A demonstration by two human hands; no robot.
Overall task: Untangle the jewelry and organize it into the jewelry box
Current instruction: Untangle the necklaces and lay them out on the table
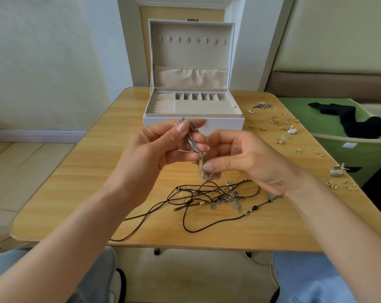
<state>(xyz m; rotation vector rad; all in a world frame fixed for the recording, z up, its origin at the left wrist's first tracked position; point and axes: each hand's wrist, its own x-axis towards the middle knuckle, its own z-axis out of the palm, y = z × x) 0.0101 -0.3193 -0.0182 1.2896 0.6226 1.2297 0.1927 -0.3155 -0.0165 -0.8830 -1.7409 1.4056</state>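
My left hand (pixel 154 147) and my right hand (pixel 244 158) are raised above the table, both pinching a bunch of silver chains (pixel 193 139) that stretches between them. Under my hands lies a tangle (pixel 220 196) of dark cord necklaces with silver charms and beads. One cord trails over the table's front edge. The white jewelry box (pixel 226 124) stands open at the back of the table. It shows a beige tray with ring rolls and small compartments, and hooks and a pocket inside the upright lid.
The wooden table (pixel 80 182) has rounded corners. Several small earrings and rings (pixel 283 127) are scattered along its right side, with silver rings (pixel 337 170) near the right edge. A green bin (pixel 360 149) with black cloth stands to the right. My knees are below the front edge.
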